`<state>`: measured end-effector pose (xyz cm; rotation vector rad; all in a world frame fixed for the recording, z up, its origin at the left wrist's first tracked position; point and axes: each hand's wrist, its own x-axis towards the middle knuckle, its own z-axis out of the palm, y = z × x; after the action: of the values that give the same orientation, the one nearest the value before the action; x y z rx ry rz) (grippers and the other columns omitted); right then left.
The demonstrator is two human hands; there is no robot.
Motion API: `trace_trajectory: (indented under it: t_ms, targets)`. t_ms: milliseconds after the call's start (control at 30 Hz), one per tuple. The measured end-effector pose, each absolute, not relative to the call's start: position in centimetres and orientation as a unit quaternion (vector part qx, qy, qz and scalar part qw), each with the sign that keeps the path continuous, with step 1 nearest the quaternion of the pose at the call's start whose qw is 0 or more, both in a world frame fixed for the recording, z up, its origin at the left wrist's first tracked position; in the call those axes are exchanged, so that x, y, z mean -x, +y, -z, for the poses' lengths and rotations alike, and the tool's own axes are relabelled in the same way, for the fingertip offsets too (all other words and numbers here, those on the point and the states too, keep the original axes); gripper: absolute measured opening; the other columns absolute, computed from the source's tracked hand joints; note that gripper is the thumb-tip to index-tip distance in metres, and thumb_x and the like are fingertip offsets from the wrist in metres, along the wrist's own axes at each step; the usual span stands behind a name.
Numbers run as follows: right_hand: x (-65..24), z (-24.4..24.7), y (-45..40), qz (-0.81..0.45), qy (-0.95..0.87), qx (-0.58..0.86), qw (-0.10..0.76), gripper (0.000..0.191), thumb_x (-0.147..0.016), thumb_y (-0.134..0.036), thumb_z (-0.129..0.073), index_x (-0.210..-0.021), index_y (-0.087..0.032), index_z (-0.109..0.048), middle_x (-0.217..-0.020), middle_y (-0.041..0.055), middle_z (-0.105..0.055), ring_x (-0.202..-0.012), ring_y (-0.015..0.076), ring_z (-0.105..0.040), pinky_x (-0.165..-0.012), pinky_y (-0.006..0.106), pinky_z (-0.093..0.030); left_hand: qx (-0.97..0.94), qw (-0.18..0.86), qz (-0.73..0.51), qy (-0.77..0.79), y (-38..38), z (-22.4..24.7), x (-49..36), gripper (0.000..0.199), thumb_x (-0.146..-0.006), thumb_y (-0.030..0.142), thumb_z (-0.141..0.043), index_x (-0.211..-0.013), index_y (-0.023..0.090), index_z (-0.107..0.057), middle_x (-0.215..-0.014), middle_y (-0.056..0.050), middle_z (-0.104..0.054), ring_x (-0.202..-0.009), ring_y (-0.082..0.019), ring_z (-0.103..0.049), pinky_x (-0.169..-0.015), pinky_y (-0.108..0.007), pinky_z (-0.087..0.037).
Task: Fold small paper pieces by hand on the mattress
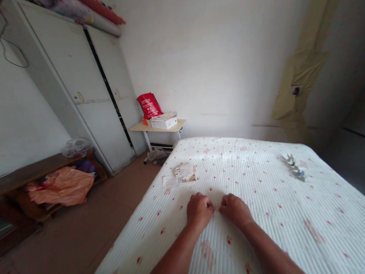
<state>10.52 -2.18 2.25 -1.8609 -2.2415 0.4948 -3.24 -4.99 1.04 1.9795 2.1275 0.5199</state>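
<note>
My left hand (199,209) and my right hand (235,209) are close together over the white, flower-dotted bed cover (255,256). Both have their fingers pinched. Between the fingertips is a small, pale, beige thing (217,206), too small to make out, which both hands seem to hold. Beyond my left hand, torn pieces of printed paper (184,172) lie on the cover. Farther off at the right is a row of small grey-white twisted pieces (292,167), one end bluish.
A small table (134,127) with a red bag (149,105) and a white box (167,123) stands past the bed's far left corner. A grey cabinet (63,65) leans into view at left, near a low wooden unit with an orange plastic bag (64,185).
</note>
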Motion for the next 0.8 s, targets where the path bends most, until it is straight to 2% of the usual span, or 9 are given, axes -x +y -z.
trace_trajectory:
  t_ms: [167, 367, 600, 800]
  targets:
    - [-10.5, -2.6, -2.1, -0.182, -0.752, 0.627, 0.089, 0.014, -0.069, -0.016, -0.05, -0.07, -0.018, -0.064, -0.079, 0.0067, -0.065, -0.073, 0.0174, -0.06, -0.055, 0.024, -0.03, -0.653, 0.091, -0.142, 0.738, -4.8, -1.4, 2.9, 0.011, -0.075, 0.024, -0.055, -0.075, 0.024, -0.067, -0.09, -0.001, -0.062, -0.089, -0.017, -0.053, -0.072, -0.026, -0.039]
    - [-10.4, -2.5, -2.0, -0.181, -0.753, 0.626, 0.089, 0.012, -0.069, -0.016, -0.052, -0.071, -0.018, -0.064, -0.08, 0.0064, -0.065, -0.075, 0.0173, -0.06, -0.058, 0.024, -0.032, -0.642, 0.086, -0.143, 0.748, -5.0, -1.4, 2.5, 0.016, -0.076, 0.019, -0.051, -0.08, 0.025, -0.065, -0.092, 0.0, -0.062, -0.091, -0.017, -0.052, -0.076, -0.026, -0.038]
    - [-10.4, -2.5, -2.0, -0.181, -0.753, 0.626, 0.09, 0.01, -0.071, -0.022, -0.054, -0.071, -0.018, -0.063, -0.079, 0.006, -0.063, -0.075, 0.0181, -0.059, -0.057, 0.024, -0.031, -0.635, 0.081, -0.164, 0.751, -5.2, -1.5, 2.1, 0.015, -0.071, 0.037, -0.058, -0.076, 0.024, -0.065, -0.09, -0.001, -0.061, -0.09, -0.019, -0.052, -0.077, -0.029, -0.039]
    - [-10.4, -2.6, -2.2, -0.184, -0.75, 0.629, 0.093, 0.012, -0.069, -0.016, -0.051, -0.071, -0.018, -0.063, -0.077, 0.0051, -0.063, -0.072, 0.0166, -0.059, -0.055, 0.024, -0.03, -0.635, 0.086, -0.149, 0.753, -5.2, -1.7, 2.1, 0.015, -0.071, 0.035, -0.059, -0.079, 0.024, -0.065, -0.091, -0.002, -0.061, -0.092, -0.019, -0.052, -0.077, -0.028, -0.038]
